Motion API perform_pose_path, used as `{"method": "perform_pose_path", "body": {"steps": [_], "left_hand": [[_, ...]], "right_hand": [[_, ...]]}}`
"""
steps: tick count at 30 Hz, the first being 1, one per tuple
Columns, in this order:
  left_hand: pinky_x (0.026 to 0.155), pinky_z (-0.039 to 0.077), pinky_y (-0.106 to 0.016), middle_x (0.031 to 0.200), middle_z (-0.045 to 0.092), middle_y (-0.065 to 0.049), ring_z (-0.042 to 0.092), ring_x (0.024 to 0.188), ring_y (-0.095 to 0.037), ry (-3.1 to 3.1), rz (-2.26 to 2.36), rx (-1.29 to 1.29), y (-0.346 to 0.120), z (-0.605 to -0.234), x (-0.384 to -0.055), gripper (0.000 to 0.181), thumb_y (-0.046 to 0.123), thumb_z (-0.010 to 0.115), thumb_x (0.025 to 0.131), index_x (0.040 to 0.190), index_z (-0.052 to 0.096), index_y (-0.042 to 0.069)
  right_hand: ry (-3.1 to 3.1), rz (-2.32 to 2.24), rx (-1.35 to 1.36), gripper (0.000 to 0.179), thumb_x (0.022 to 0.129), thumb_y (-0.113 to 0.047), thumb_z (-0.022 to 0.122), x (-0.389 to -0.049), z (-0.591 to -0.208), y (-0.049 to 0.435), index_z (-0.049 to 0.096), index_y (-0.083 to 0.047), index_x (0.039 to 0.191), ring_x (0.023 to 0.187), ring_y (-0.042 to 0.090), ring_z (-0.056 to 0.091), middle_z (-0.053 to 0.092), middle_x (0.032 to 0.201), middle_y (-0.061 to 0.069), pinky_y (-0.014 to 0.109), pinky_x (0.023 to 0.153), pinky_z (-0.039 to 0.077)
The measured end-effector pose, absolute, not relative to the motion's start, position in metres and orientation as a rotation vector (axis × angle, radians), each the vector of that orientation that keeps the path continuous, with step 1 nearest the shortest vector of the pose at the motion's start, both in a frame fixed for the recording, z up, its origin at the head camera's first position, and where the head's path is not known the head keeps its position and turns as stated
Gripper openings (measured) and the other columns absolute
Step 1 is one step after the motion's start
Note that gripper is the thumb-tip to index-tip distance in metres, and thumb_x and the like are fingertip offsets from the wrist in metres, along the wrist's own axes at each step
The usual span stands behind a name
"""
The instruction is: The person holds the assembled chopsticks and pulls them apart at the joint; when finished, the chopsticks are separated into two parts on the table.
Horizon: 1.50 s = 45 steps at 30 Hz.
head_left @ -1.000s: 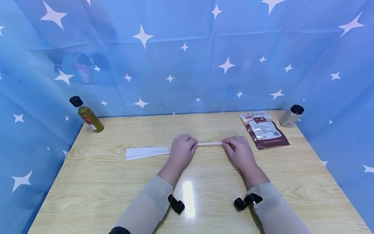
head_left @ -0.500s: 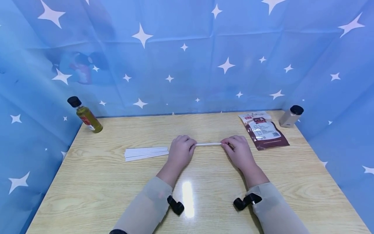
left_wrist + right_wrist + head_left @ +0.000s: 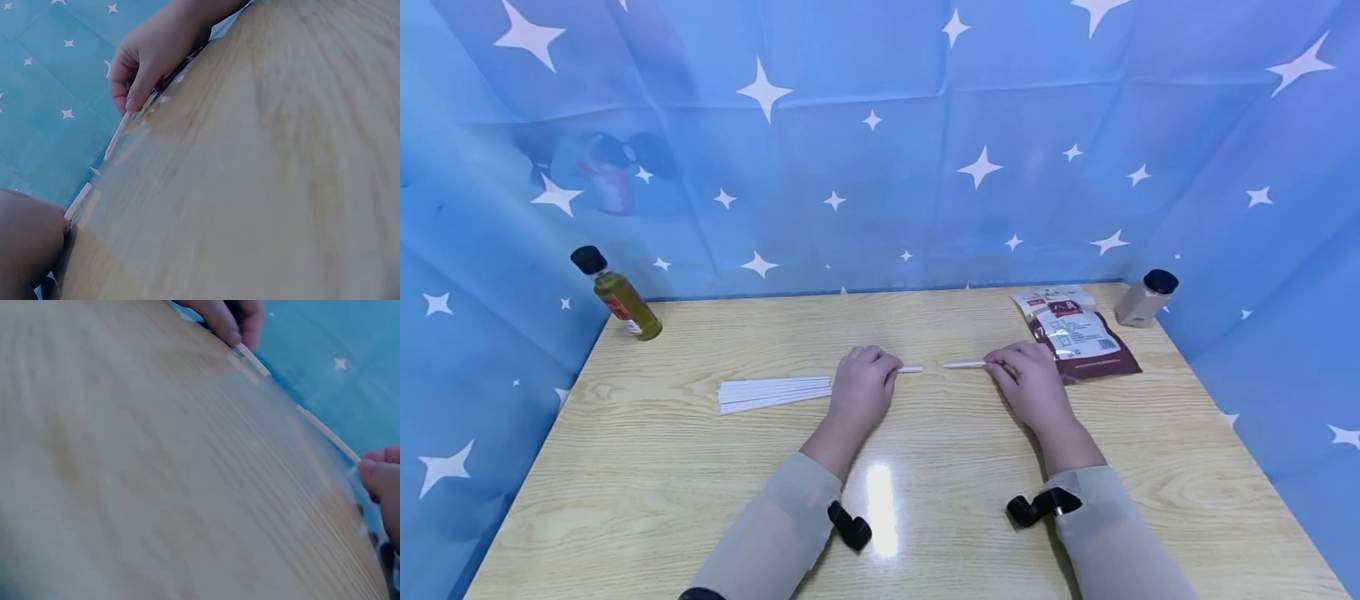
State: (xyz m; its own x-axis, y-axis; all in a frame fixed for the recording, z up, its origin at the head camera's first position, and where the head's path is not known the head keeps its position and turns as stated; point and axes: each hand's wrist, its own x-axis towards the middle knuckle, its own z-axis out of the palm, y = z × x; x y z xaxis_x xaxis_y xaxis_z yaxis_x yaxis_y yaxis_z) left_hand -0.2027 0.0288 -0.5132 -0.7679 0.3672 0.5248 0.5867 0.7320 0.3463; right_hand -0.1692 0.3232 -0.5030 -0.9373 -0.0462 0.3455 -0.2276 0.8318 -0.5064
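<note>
While the left hand [image 3: 863,387] pinches the left stick [image 3: 912,369], the right hand [image 3: 1030,383] pinches the right stick [image 3: 964,364]. Fingers narrow on both sides, thumb against fingertip, one white stick in each. Left stick: short stub showing past the left fingers, pointing toward the right hand. Right stick: longer piece showing, running from the right fingers toward the left hand. The two sit roughly in line, free ends facing, apart by a small gap; both wrist views show it too. Both are close over the tabletop [image 3: 925,467]; whether either touches it, cannot tell.

Just left of the left hand, more sticks [image 3: 774,395] lie side by side, slightly fanned. Beside the right hand lies a brown-and-white bag [image 3: 1078,333], its near left edge partly behind the hand in the head view; contact unclear. Jar [image 3: 1147,297], black cap, stands right of the bag. Oil bottle [image 3: 625,304], black cap, at the far left corner. Blue curtain [image 3: 887,167], white stars, behind.
</note>
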Motion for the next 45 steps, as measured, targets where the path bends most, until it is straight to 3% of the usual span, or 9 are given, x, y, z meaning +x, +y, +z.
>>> {"method": "perform_pose_path", "body": {"steps": [7, 18, 26, 45], "left_hand": [[0.078, 0.055, -0.039, 0.098, 0.073, -0.002, 0.066, 0.089, -0.023, -2.493, -0.716, -0.723, 0.0296, -0.511, -0.2021, 0.01, 0.007, 0.08, 0.095, 0.101, 0.084, 0.014], [0.079, 0.055, -0.041, 0.099, 0.072, -0.002, 0.065, 0.091, -0.024, -2.514, -0.735, -0.708, 0.0305, -0.512, -0.2018, 0.01, 0.006, 0.079, 0.095, 0.101, 0.083, 0.014], [0.088, 0.056, -0.042, 0.102, 0.073, -0.003, 0.067, 0.099, -0.026, -2.55, -0.749, -0.666, 0.0271, -0.5144, -0.2008, 0.009, 0.008, 0.078, 0.097, 0.101, 0.083, 0.014], [0.087, 0.055, -0.041, 0.104, 0.071, -0.004, 0.065, 0.098, -0.025, -2.568, -0.768, -0.66, 0.0284, -0.5165, -0.2022, 0.008, 0.009, 0.077, 0.098, 0.103, 0.082, 0.014]], "right_hand": [[-2.697, 0.833, 0.186, 0.007, 0.101, -0.012, 0.075, -0.1708, -0.5046, 0.3342, 0.081, -0.014, 0.106, 0.111, 0.034, 0.052, 0.069, 0.112, 0.01, 0.052, 0.093, 0.039], [-2.704, 0.858, 0.164, 0.008, 0.101, -0.01, 0.076, -0.1682, -0.5062, 0.334, 0.082, -0.012, 0.105, 0.114, 0.038, 0.051, 0.067, 0.113, 0.012, 0.054, 0.097, 0.038], [-2.72, 0.815, 0.182, 0.011, 0.101, -0.007, 0.074, -0.169, -0.5052, 0.3306, 0.081, -0.011, 0.108, 0.117, 0.041, 0.051, 0.065, 0.115, 0.016, 0.058, 0.102, 0.038], [-2.749, 0.826, 0.104, 0.008, 0.101, -0.008, 0.073, -0.1681, -0.5029, 0.3291, 0.081, -0.01, 0.104, 0.118, 0.04, 0.049, 0.065, 0.116, 0.015, 0.057, 0.101, 0.038]]}}
